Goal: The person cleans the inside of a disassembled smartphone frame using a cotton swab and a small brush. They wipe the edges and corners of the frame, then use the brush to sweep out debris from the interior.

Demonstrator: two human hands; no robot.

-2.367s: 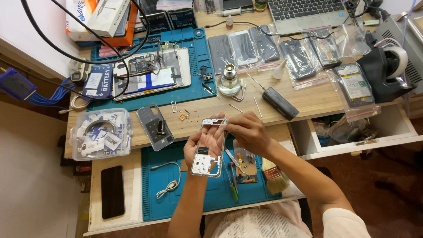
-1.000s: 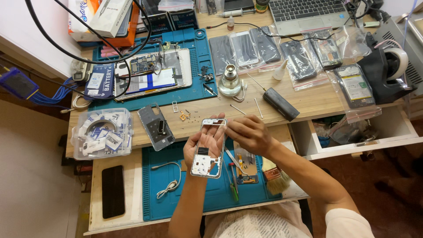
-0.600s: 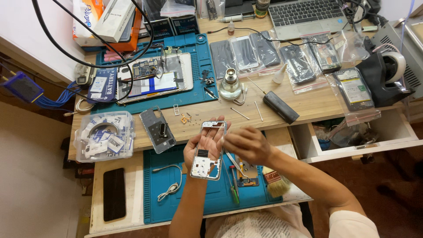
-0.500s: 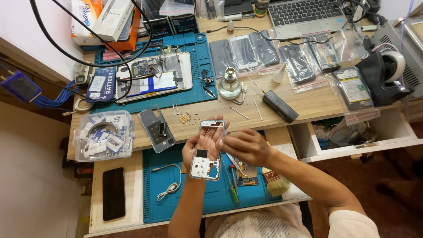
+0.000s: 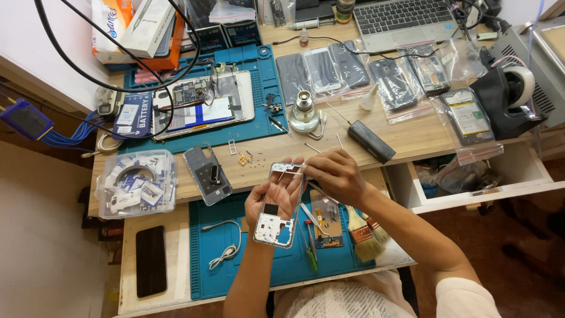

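Cluttered wooden workbench (image 5: pixel 412 141) was seen from above. Over a blue mat (image 5: pixel 259 265), a bare phone frame (image 5: pixel 278 204) was cradled in the left hand (image 5: pixel 266 203), fingers curled behind it. Its top edge was pinched by the right hand (image 5: pixel 332 175). Just beside lay a brush (image 5: pixel 360 231) and tweezers (image 5: pixel 310 215); a black phone (image 5: pixel 151 261) lay well apart.
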